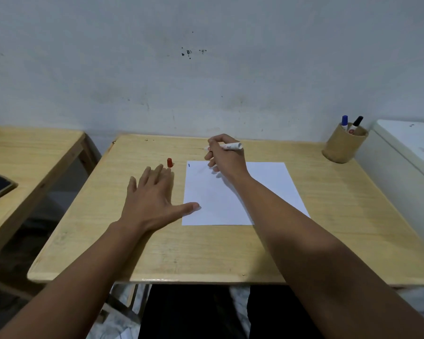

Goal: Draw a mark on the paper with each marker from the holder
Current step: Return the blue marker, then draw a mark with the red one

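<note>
Red cap (170, 162) stands just beyond our left hand (152, 194), fingers spread flat. One blue mark (189, 165) on the paper (230, 199); our right hand (224, 157) grips the uncapped marker (230, 146) above it. Two markers (350, 123) wait in the holder (343, 148), well right.

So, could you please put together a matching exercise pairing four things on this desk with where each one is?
Things:
1. red cap
2. uncapped marker
3. blue-capped marker
4. small blue mark

Places:
A. in the right hand
B. top left corner of the paper
C. in the holder
D. standing on the table at the left hand's fingertips

Pairs: 1-D, 2-A, 3-C, 4-B
</note>
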Action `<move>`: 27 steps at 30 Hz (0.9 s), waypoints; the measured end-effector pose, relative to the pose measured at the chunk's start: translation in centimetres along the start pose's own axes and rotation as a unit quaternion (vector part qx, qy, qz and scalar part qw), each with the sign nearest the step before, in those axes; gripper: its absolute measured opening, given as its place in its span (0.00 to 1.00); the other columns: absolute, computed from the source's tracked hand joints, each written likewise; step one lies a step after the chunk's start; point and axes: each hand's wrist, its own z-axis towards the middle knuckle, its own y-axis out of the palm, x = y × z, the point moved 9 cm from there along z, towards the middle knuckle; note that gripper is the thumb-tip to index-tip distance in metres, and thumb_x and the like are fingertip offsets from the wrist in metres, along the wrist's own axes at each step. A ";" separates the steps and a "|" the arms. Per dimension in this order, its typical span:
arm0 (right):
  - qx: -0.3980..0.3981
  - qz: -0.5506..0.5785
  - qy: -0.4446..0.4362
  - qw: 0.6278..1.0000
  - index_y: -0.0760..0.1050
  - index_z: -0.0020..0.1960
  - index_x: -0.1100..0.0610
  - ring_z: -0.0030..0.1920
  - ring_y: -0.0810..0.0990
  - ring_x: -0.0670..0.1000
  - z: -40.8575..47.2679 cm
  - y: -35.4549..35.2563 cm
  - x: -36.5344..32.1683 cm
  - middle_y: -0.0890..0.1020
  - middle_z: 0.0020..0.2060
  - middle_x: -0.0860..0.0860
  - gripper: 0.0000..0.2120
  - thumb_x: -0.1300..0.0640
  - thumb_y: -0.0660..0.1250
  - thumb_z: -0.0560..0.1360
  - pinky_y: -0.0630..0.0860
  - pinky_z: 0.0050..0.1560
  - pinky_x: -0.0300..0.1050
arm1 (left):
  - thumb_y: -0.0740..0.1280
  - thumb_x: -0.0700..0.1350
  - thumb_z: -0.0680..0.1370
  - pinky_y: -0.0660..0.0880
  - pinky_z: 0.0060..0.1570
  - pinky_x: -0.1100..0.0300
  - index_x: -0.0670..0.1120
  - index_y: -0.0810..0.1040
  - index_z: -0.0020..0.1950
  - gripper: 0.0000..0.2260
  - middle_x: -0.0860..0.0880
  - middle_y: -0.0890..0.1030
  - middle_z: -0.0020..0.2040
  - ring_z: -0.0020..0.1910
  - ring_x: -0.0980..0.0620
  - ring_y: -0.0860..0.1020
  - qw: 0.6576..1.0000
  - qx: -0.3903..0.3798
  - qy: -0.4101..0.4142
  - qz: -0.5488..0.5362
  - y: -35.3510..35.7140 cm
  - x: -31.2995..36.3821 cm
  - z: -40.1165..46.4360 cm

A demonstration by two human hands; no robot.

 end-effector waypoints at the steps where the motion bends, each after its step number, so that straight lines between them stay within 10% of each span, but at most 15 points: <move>1: -0.005 0.000 0.003 1.000 0.84 0.47 0.54 0.32 0.80 0.51 0.0 0.6 0.5 0.85 0.34 0.51 0.06 0.54 0.70 0.78 0.73 0.32 0.43 | 0.51 0.87 0.63 0.44 0.80 0.37 0.52 0.54 0.85 0.59 0.51 0.50 0.86 0.85 0.48 0.45 1.000 -0.016 0.002 0.014 0.4 0.0 0.1; 7: -0.010 -0.050 -0.014 0.999 0.78 0.39 0.58 0.32 0.76 0.54 0.5 2.7 2.1 0.79 0.32 0.54 0.20 0.42 0.76 0.76 0.73 0.32 0.47 | 0.47 0.88 0.62 0.40 0.80 0.37 0.53 0.53 0.85 0.60 0.52 0.48 0.86 0.85 0.49 0.42 0.999 -0.031 0.004 0.036 1.1 -0.3 0.2; 21: 0.001 -0.126 -0.033 0.991 0.78 0.39 0.56 0.36 0.89 0.52 1.5 3.5 3.5 0.88 0.38 0.51 0.15 0.46 0.73 0.75 0.88 0.45 0.64 | 0.46 0.88 0.61 0.43 0.80 0.38 0.54 0.51 0.86 0.60 0.53 0.45 0.86 0.85 0.51 0.42 0.996 -0.045 0.047 0.056 1.1 -1.1 0.4; 27: 0.016 -0.113 -0.036 0.993 0.78 0.39 0.58 0.36 0.89 0.56 1.2 3.1 3.1 0.87 0.38 0.54 0.15 0.48 0.74 0.76 0.87 0.36 0.54 | 0.45 0.88 0.61 0.42 0.80 0.38 0.54 0.51 0.85 0.60 0.53 0.45 0.86 0.84 0.52 0.41 0.997 -0.043 0.045 0.055 1.1 -0.9 0.3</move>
